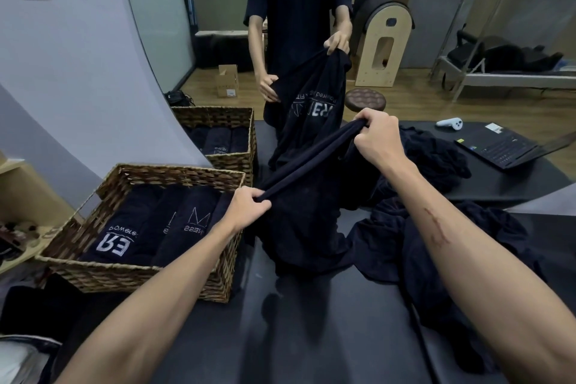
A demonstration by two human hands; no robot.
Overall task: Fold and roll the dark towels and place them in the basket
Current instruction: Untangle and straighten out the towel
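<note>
I hold a dark towel (307, 221) stretched above the black table (311, 337). My left hand (247, 207) pinches one bunched end of its top edge. The other end is gripped higher and farther away by my right hand (378, 137). The rest of the towel hangs down onto the table. A wicker basket (137, 274) at my left holds several rolled dark towels (149, 227) with white lettering. A pile of loose dark towels (436, 227) lies to the right.
A large mirror (311, 40) stands right behind the table and reflects me, the towel and the basket. A laptop (505, 146) and a white controller (450, 123) appear at far right. A wooden shelf (18, 206) stands at left.
</note>
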